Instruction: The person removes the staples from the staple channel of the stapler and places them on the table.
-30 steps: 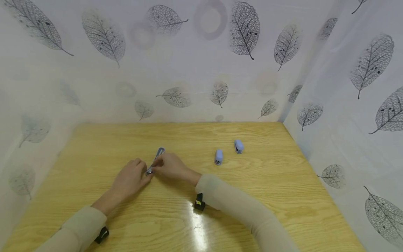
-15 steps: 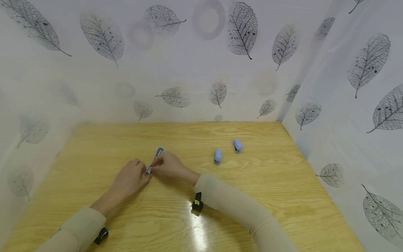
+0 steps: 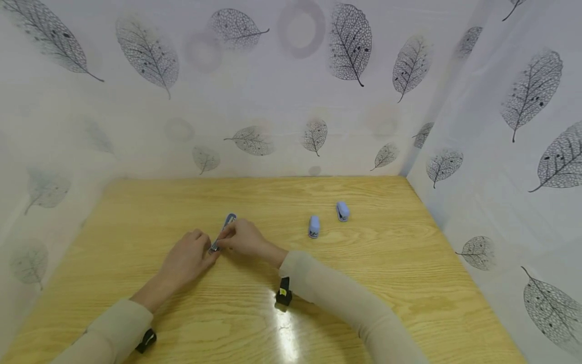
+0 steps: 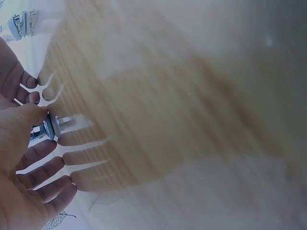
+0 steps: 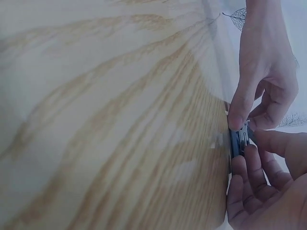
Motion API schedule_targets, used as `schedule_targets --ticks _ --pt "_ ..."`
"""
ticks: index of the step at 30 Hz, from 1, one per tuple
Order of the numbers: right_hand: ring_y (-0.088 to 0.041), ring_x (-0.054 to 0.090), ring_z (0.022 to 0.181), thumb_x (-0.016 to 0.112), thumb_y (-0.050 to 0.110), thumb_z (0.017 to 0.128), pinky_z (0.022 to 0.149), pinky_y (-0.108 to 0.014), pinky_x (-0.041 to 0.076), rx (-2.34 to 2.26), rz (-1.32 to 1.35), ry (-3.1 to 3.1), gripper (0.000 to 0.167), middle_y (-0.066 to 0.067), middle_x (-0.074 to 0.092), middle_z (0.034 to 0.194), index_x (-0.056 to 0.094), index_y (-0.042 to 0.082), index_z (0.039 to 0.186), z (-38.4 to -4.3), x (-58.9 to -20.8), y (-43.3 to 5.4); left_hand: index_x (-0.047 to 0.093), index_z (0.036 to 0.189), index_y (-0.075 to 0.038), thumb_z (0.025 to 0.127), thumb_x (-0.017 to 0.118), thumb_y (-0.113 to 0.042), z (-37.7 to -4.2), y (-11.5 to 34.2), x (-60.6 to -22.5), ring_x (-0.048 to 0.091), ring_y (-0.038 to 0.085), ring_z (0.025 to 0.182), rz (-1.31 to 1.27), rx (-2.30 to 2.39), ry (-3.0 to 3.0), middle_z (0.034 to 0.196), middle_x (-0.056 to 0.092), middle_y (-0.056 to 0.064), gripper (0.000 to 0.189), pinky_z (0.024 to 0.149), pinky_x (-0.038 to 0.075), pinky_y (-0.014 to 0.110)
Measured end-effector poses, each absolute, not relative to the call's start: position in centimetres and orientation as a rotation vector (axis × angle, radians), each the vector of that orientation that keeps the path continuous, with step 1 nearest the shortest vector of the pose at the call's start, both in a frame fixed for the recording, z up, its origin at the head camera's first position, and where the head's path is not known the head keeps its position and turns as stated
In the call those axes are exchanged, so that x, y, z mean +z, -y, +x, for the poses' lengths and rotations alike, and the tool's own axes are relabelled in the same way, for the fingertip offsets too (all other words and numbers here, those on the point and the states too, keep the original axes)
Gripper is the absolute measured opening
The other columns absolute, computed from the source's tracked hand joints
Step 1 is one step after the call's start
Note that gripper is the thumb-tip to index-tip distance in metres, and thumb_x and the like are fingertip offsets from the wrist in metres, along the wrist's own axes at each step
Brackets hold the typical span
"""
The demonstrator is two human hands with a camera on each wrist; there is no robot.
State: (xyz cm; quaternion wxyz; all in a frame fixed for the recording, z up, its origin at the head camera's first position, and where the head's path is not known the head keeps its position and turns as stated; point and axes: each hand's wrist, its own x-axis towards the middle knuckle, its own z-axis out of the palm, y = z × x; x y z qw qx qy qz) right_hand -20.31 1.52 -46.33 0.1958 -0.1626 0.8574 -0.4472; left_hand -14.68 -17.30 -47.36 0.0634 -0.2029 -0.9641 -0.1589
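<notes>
A slim blue-grey stapler (image 3: 231, 218) lies unfolded on the table, its metal track (image 5: 245, 136) showing between my fingers. My left hand (image 3: 185, 258) grips its near end between thumb and fingers. From the other side my right hand (image 3: 247, 240) pinches the metal part close to that same end, and its fingers hide the stapler's middle. In the right wrist view the left thumb (image 5: 238, 117) presses right at the stapler's end, with the right fingertips (image 5: 251, 152) just below. The left wrist view shows the stapler's end (image 4: 50, 125) beside the left thumb.
Two small light-blue staplers stand on the wooden table (image 3: 386, 283) to the right: a nearer one (image 3: 314, 226) and a farther one (image 3: 343, 211). A white leaf-print curtain (image 3: 273, 101) closes off the back and sides. Black camera mounts (image 3: 284, 296) hang under the wrists.
Both hands stay at the stapler in nearly the same place. The head view has shifted very slightly; the two light-blue staplers stand as before.
</notes>
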Motion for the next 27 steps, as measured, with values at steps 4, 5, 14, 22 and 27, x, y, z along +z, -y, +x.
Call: schedule_targets --ticks 4,5,14,22,27 --pt "-0.007 0.063 0.066 0.078 0.019 0.097 0.056 -0.016 0.049 -1.278 -0.435 -2.373 0.012 -0.001 0.078 0.088 0.079 0.007 0.099 -20.4 -46.3 -1.5 0.070 0.096 0.001 0.094 0.079 -0.026 -14.7 17.3 -47.4 0.064 0.028 0.085 -0.611 -0.482 2.910 0.096 0.066 0.014 0.028 0.072 0.058 0.042" --pt "-0.008 0.064 0.066 0.077 0.019 0.097 0.057 -0.016 0.050 -1.285 -0.434 -2.372 0.013 -0.002 0.078 0.089 0.080 0.006 0.100 -20.5 -46.3 -1.5 0.070 0.095 0.001 0.094 0.079 -0.026 -14.7 17.3 -47.4 0.064 0.028 0.085 -0.607 -0.482 2.911 0.096 0.066 0.014 0.029 0.072 0.058 0.042" --pt "-0.008 0.064 0.067 0.079 0.019 0.095 0.060 -0.019 0.056 -1.368 -0.352 -2.360 0.018 -0.008 0.079 0.091 0.079 0.001 0.100 -20.6 -45.9 -2.6 0.069 0.095 -0.001 0.093 0.079 -0.026 -14.9 17.3 -47.4 0.057 0.022 0.079 -0.559 -0.505 2.955 0.093 0.064 0.012 0.027 0.066 0.052 0.037" --pt "-0.008 0.066 0.077 0.076 0.019 0.096 0.071 -0.021 0.056 -1.444 -0.367 -2.280 0.019 -0.010 0.080 0.097 0.079 0.002 0.102 -21.1 -45.8 -5.0 0.069 0.096 -0.002 0.092 0.081 -0.027 -14.9 17.4 -47.4 0.056 0.020 0.079 -0.546 -0.523 2.967 0.094 0.064 0.011 0.028 0.067 0.051 0.036" --pt "-0.013 0.068 0.077 0.074 0.017 0.098 0.072 -0.027 0.061 -1.482 -0.310 -2.182 0.019 -0.013 0.079 0.097 0.079 0.000 0.105 -20.2 -45.2 -6.3 0.069 0.096 -0.002 0.092 0.081 -0.028 -14.9 17.3 -47.4 0.056 0.021 0.080 -0.543 -0.524 2.975 0.095 0.064 0.011 0.028 0.068 0.051 0.036"
